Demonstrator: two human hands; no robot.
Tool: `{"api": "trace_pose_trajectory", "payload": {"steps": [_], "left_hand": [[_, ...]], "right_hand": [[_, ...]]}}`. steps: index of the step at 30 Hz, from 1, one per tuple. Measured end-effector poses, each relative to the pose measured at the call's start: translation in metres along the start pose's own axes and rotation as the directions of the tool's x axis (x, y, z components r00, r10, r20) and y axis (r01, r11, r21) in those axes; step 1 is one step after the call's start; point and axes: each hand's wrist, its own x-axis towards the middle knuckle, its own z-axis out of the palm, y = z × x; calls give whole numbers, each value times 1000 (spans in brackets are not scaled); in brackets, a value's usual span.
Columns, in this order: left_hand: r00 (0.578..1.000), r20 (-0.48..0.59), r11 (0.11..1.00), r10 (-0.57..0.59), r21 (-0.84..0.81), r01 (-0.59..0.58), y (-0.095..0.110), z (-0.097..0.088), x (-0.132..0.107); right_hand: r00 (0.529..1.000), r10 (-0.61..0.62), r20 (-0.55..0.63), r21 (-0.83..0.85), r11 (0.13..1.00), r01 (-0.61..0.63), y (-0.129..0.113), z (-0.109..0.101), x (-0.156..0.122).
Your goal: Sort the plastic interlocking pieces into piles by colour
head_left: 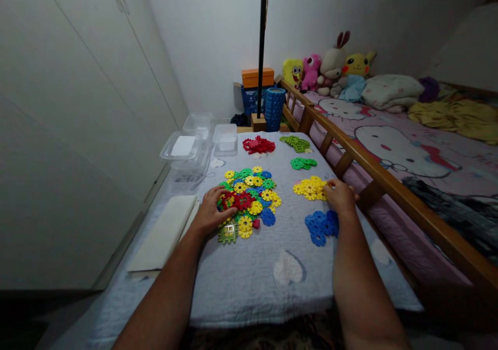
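Observation:
My left hand rests at the left side of a mixed pile of notched plastic discs, fingers apart over some red pieces. A green square piece and a small red block lie at the pile's near edge. My right hand is at the right end of a group of yellow discs, its fingertips closed on a yellow disc there, partly hidden. Blue discs lie just below, partly behind my right wrist. Farther back are green discs, light green pieces and red pieces.
Clear plastic containers stand at the table's back left. A folded cream cloth lies along the left side. A wooden bed rail borders the right side. A black pole on a wooden block rises behind the table.

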Motion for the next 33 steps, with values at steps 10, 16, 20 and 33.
{"api": "trace_pose_trajectory", "payload": {"steps": [10, 16, 20, 33], "left_hand": [[996, -72, 998, -55, -39, 52, 4, 0, 0], [996, -73, 999, -48, 20, 50, 0, 4, 0], [995, -86, 999, -47, 12, 48, 0, 5, -1], [995, -61, 995, -77, -72, 72, -2, -1, -2]], "right_hand": [[977, -190, -93, 116, 973, 200, -21, 2, -5], [793, -569, -216, 306, 732, 609, -84, 16, -46], [667, -734, -130, 359, 592, 722, -121, 26, -84], [520, -853, 48, 393, 495, 775, -151, 51, -115]]}}
